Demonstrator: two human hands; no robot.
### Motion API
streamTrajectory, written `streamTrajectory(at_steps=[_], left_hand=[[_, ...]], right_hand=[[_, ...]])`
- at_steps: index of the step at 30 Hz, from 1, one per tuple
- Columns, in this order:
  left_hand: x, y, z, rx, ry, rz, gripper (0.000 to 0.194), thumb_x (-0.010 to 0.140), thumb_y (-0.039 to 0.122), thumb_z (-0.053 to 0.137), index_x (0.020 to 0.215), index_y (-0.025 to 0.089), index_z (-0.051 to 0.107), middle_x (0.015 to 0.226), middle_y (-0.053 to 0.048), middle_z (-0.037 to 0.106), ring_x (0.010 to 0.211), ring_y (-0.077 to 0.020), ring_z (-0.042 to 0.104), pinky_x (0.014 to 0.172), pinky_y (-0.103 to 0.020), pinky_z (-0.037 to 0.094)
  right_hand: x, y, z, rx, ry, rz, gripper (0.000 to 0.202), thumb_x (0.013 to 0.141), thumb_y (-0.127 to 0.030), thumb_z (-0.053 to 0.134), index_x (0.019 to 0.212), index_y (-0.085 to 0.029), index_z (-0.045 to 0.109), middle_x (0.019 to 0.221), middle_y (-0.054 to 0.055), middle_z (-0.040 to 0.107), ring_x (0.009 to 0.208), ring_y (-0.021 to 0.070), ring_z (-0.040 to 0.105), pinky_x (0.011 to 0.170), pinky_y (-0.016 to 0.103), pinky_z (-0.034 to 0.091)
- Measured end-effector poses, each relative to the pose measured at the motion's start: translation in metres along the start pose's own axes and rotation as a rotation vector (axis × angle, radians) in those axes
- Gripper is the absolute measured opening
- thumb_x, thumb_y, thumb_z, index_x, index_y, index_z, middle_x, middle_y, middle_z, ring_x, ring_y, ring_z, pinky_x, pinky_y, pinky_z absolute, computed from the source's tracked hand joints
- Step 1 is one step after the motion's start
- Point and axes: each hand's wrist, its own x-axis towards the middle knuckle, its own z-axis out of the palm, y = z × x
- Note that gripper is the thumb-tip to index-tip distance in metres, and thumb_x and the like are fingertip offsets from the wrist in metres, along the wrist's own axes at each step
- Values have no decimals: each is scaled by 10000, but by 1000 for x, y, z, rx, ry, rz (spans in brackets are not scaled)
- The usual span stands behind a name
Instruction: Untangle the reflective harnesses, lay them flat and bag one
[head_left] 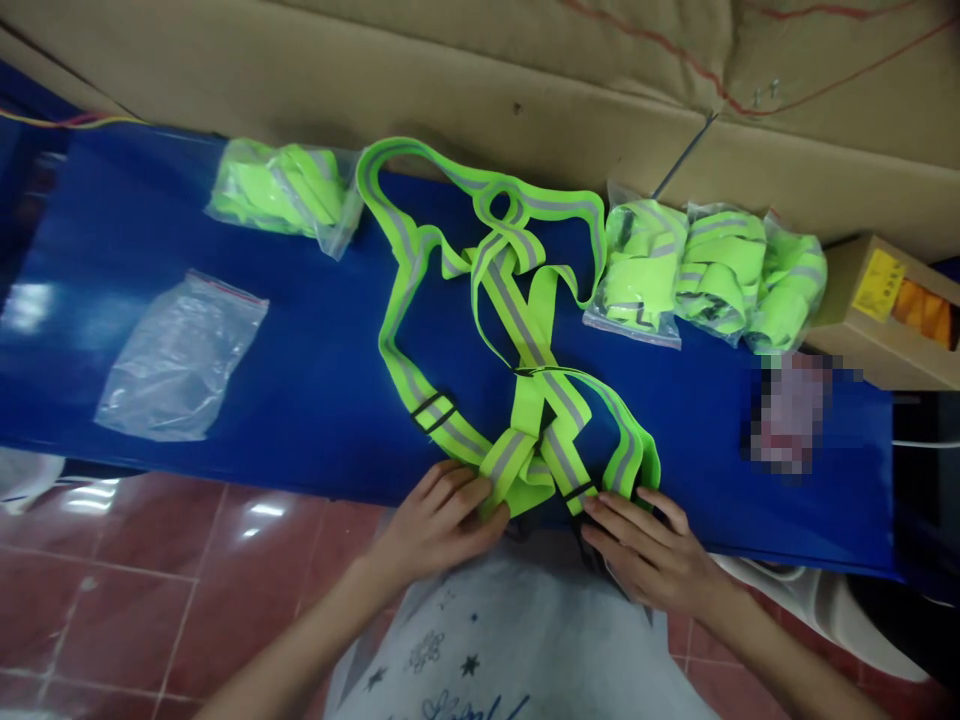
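Harness: I see the lime-yellow webbing harness [529, 330] with grey stripes spread in loops on the blue tabletop [322, 390], its near end at the front edge.
Left hand: the left hand [450, 510] is closed on a folded strap at that near end, thumb below and fingers above.
Right hand: the right hand [641, 545] touches the strap end beside a black slider [580, 493]; its fingers are bent, but I cannot tell whether they pinch.
Handling: I judge the webbing light, soft and limp, not fragile; loops will probably twist or snag on one another.
Hold points: I would take flat strap sections or the hard left-side slider [433, 411], not a single loose loop.
Clear bag: the flat plastic bag [184, 355] lies left of the harness, well apart; I expect it to be thin and slippery.
Bagged bundles: one bundle [277, 190] sits beyond the bag; three bundles [645, 260] stand in a row right of the harness.
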Motion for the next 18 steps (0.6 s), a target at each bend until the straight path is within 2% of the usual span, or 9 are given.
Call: streamTrajectory(at_steps=[3,7,9,11,14,16,18], left_hand=[[-3,0,-1,-23,-70,5,351,868,28,661,1157,227,668,1028,-53,681,927,-198,651,887,-371,576],[-10,1,-5,-85,-144,-3,354,885,145,591,1226,196,671,1110,-115,714,985,-255,685,936,-442,585],[-10,2,-8,-81,-146,9,334,905,190,566,1220,195,676,1105,-116,729,993,-258,691,933,-441,581],[-7,4,-10,-48,-120,-6,285,914,174,595,1183,202,684,1058,-92,738,975,-237,688,924,-415,563],[0,8,-8,16,-80,-75,289,896,107,670,1155,231,707,992,-50,722,958,-210,665,928,-396,505],[4,11,-4,23,-74,-113,297,909,121,681,1172,254,720,1025,-54,712,999,-218,650,956,-416,472],[5,12,-1,-11,-91,-136,276,938,159,669,1189,263,719,1129,-79,709,1098,-242,639,1005,-449,457]], right_hand=[[2,1,0,-35,3,49,421,1024,-97,609,1404,-258,692,1399,31,756,1353,181,680,1295,406,340],[2,-2,4,-45,-28,73,529,1053,-78,498,1542,-250,599,1464,40,713,1375,180,661,1268,370,352],[1,-5,9,-54,-52,98,551,1055,-71,462,1569,-237,571,1488,51,695,1396,178,641,1280,363,325],[1,-10,14,-60,-60,152,559,1052,-64,457,1572,-239,567,1492,53,693,1404,168,631,1319,361,242],[4,-18,20,-80,-34,244,549,1054,-61,477,1560,-251,572,1479,59,702,1387,158,639,1365,405,31],[8,-20,22,-114,-57,278,531,1071,-77,465,1568,-244,555,1472,80,704,1405,177,627,1359,483,-73],[11,-20,23,-154,-119,277,489,1108,-161,441,1587,-212,526,1514,118,667,1505,212,538,1350,553,-100]])
